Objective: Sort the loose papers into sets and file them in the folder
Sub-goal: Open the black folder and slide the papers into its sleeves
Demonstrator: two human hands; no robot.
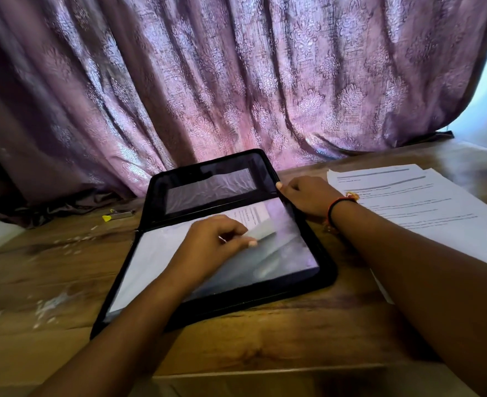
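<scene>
A black zip folder (326, 277) lies open on the wooden table, its lid propped up toward the curtain. Clear plastic sleeves fill its lower half, and a printed sheet (253, 214) shows under the top sleeve. My left hand (210, 242) rests on the sleeves, fingers curled and pinching the edge of a sleeve. At the folder's right rim near the hinge, my right hand (308, 196) grips the edge, thumb on the lid's corner. A stack of loose printed papers (425, 204) lies to the right of the folder, partly under my right forearm.
A purple patterned curtain (236, 81) hangs right behind the table and bunches on its back edge. A yellow-tipped pen or cutter (119, 215) lies left of the folder. White scuffs mark the table's left side. The table's front edge runs below the folder.
</scene>
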